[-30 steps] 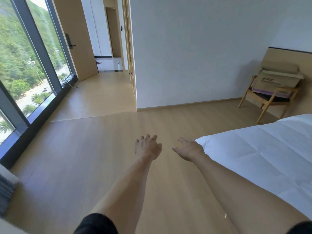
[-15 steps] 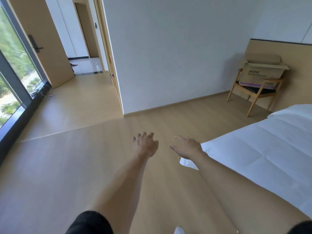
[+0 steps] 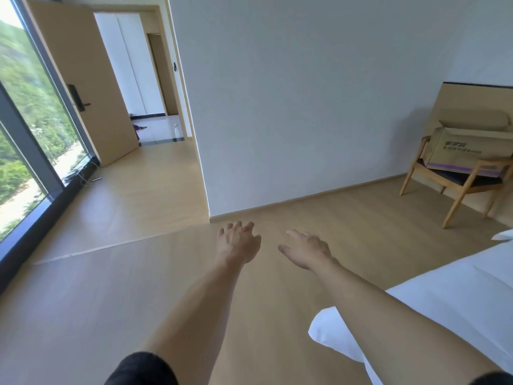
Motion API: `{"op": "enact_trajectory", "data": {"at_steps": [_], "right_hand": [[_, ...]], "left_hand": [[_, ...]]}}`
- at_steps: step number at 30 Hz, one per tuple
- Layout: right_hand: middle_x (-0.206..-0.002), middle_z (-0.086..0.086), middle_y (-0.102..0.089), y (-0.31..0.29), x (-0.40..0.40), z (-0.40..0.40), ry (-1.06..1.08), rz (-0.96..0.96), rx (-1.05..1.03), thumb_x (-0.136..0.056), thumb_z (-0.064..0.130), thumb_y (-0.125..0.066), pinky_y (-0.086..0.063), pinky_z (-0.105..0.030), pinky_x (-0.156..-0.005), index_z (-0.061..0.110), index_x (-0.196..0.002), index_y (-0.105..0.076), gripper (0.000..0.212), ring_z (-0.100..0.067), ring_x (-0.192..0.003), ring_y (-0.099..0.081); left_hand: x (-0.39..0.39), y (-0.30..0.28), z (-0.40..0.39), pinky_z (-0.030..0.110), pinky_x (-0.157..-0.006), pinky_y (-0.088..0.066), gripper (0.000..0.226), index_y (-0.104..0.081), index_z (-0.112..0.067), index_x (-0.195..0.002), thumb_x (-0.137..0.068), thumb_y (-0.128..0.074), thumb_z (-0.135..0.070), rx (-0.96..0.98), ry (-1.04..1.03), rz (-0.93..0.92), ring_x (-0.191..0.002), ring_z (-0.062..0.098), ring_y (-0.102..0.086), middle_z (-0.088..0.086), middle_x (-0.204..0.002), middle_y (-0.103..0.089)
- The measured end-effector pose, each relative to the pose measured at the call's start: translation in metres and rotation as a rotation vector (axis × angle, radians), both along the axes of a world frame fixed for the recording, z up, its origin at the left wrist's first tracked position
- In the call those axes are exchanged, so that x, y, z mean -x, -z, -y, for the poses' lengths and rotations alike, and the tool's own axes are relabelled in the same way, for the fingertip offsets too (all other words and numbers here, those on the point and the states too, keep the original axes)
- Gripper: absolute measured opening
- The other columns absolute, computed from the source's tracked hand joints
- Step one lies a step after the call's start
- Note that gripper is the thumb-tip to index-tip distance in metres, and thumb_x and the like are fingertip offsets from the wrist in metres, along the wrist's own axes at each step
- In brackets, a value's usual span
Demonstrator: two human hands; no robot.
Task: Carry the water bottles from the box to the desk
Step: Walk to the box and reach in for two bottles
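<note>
One brown cardboard box point(image 3: 469, 150), top flaps open, dark print and a purple band on its side; sits on the seat of a light wooden armchair point(image 3: 455, 187) with a dark cushion, at the far right against a tan wall panel. Water bottles: not visible from this angle; contents of the box cannot be told.

Two bare hands, both held out over the floor, well apart from the box. Left hand point(image 3: 238, 241): grip loosely spread, fingers relaxed and slightly bent, holding nothing. Right hand point(image 3: 306, 250): grip likewise loose, fingers extended forward, thumb out to the side, holding nothing. Black short sleeves at the lower edge of view.

One white bed point(image 3: 458, 307), smooth cover, lower right, just beside the right forearm.

One light wood plank floor point(image 3: 111, 301), running through to the corridor.

One plain white wall point(image 3: 305, 107), its corner near the middle of view.

One tan wooden door point(image 3: 83, 87), standing open, dark handle-lock fitted.

One full-height window point(image 3: 25, 129), dark frame, green trees outside; loose cables on the floor at its foot.
</note>
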State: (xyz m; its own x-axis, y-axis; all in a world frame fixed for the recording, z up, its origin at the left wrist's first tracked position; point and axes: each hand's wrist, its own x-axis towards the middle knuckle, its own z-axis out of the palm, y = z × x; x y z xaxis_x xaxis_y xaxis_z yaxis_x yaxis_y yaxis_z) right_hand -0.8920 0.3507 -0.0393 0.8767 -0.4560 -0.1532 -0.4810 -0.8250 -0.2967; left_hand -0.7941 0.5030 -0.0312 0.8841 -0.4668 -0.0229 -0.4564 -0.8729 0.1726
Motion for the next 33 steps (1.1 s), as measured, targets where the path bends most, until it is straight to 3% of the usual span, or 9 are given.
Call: {"op": "enact_trajectory", "data": {"at_steps": [11,22,33], "right_hand": [[-0.144,-0.008,-0.053,0.016,-0.087,0.110,0.073,-0.032,-0.003,-0.094,0.064,-0.044,-0.039,-0.041,-0.106,0.029,-0.145,-0.044,0.062,-0.031,-0.132,-0.049],[-0.148,-0.007,-0.051,0.009,-0.176,0.243,0.316,-0.042,0.012,-0.094,0.061,-0.045,-0.039,-0.041,-0.108,0.031,-0.149,-0.042,0.063,-0.030,-0.136,-0.046],[-0.145,-0.007,-0.051,-0.002,-0.253,0.357,0.542,-0.072,0.061,-0.095,0.060,-0.044,-0.040,-0.040,-0.108,0.033,-0.150,-0.039,0.062,-0.029,-0.134,-0.047]], "left_hand": [[-0.096,0.011,0.114,0.040,-0.114,-0.026,0.051,-0.043,-0.031,-0.150,-0.103,-0.035,-0.048,-0.049,0.071,-0.020,-0.140,0.027,-0.038,0.005,-0.151,-0.045],[-0.224,0.014,0.274,0.040,-0.114,-0.029,0.052,-0.043,-0.030,-0.150,-0.102,-0.036,-0.048,-0.043,0.342,-0.026,-0.138,0.028,-0.041,0.005,-0.146,-0.049],[-0.340,0.006,0.418,0.043,-0.119,-0.023,0.060,-0.031,-0.035,-0.155,-0.100,-0.034,-0.058,-0.100,0.598,-0.012,-0.145,0.027,-0.032,0.000,-0.158,-0.038]]}}
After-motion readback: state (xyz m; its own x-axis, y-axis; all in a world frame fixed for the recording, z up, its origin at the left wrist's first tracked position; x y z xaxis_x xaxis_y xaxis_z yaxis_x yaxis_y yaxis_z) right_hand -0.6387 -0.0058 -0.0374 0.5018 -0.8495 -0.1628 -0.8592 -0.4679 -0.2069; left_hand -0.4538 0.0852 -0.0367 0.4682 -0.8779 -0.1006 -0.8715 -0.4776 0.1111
